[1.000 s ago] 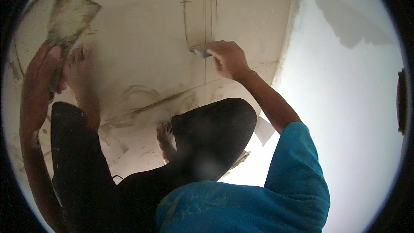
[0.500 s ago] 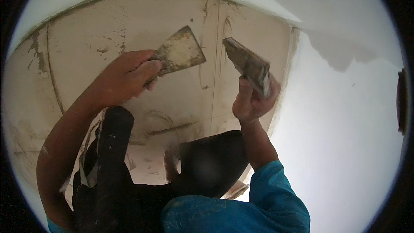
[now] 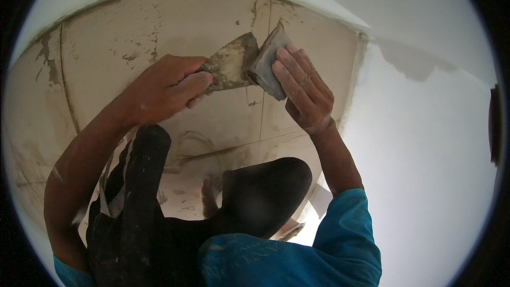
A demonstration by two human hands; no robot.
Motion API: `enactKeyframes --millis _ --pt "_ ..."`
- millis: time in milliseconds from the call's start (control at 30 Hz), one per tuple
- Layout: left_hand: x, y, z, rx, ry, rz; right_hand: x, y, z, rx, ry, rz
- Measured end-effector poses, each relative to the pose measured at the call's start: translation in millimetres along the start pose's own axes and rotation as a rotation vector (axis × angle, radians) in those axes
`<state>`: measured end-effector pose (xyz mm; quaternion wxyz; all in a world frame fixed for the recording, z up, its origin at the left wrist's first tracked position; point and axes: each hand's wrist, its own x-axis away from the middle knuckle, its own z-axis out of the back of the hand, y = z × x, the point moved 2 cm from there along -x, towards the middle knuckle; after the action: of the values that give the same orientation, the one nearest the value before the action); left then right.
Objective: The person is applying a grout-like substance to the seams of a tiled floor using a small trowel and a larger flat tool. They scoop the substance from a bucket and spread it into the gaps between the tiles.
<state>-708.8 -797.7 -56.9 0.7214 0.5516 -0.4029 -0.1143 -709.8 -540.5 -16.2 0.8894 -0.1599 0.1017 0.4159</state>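
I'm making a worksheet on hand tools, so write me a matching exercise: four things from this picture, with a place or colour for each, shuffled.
Things
1. Broad scraper
2. Flat grey tool
3. Shirt
4. Trousers

Places and colours
A. Black
B. Held in the right hand
C. Blue
D. Gripped in the left hand

Right pairs: 1-D, 2-B, 3-C, 4-A

Two bare hands [image 3: 167,90] [image 3: 311,98], one stained trapezoid-bladed scraper [image 3: 231,66], one flat grey rectangular tool [image 3: 268,64] and two blue fabric sleeves [image 3: 345,228] [image 3: 71,273] show.
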Motion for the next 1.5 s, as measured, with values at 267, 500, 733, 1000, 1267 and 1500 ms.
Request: enactKeyframes --millis 267,500,733,1000,1267,1500 --pt "-1.8 -4.5 -0.8 0.066 0.189 -0.16 3.3 15.2 -6.3 -0.15 0.093 -0.428" --pt "-0.1 0.1 -1.8 0.333 0.135 -0.037 -9.3 -30.0 -27.0 -1.504 0.757 -1.006" --pt "-4.4 -6.4 2.3 0.35 0.006 0.044 -19.1 -44.4 -37.6 -1.258 0.628 -0.963" --pt "5.0 -8.2 21.5 -0.433 0.265 -0.434 -18.4 -34.3 -30.9 -0.385 0.069 -0.542" --pt "24.2 -41.4 15.1 -0.761 0.324 -0.761 15.7 7.3 -61.2 -0.071 -0.157 -0.382" --pt "28.3 -37.7 22.8 0.242 0.328 0.341 48.1 163.8 -86.1 0.37 -0.225 -0.977"
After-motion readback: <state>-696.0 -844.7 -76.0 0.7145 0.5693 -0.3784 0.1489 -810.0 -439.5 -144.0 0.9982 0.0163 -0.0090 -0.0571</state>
